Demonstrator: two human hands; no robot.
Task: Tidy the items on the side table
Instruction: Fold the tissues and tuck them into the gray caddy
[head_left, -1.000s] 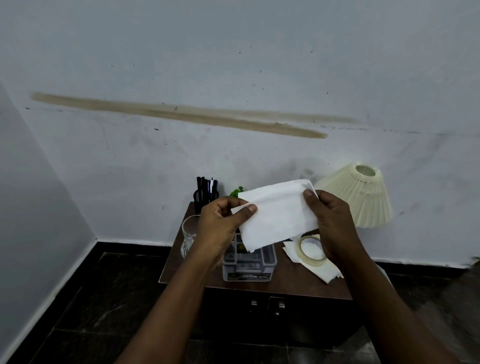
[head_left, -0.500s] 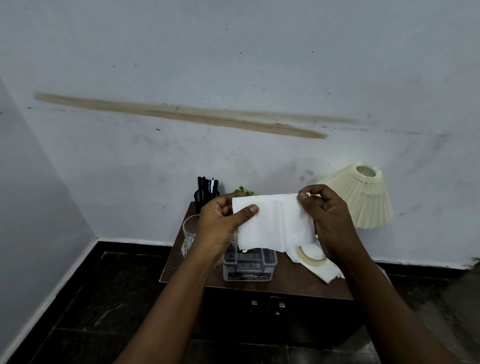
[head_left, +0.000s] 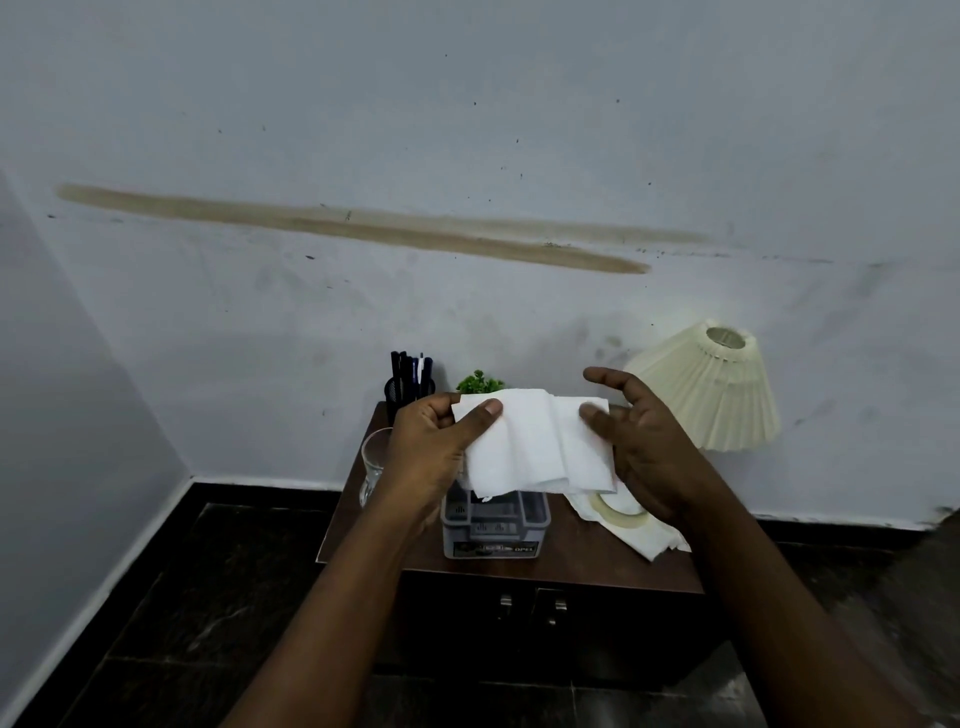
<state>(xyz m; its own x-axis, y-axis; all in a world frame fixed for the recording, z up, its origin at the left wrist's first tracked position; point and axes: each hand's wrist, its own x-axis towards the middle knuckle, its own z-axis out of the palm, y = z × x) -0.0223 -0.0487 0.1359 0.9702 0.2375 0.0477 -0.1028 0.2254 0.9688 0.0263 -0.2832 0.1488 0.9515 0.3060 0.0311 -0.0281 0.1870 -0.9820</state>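
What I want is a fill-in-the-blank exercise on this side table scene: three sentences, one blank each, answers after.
1. Beside the left hand, near the left edge of the side table, stands a clear drinking ____.
2. The right hand has its fingers spread, and the white tissue is pinched by the thumb of the ____ hand.
3. The tape roll lies to the ____ of the grey box.

Missing words: glass; left; right.

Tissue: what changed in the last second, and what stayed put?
The right hand let go of its corner and opened; the tissue now hangs folded in layers. The left hand keeps pinching it. Items on the side table are unmoved.
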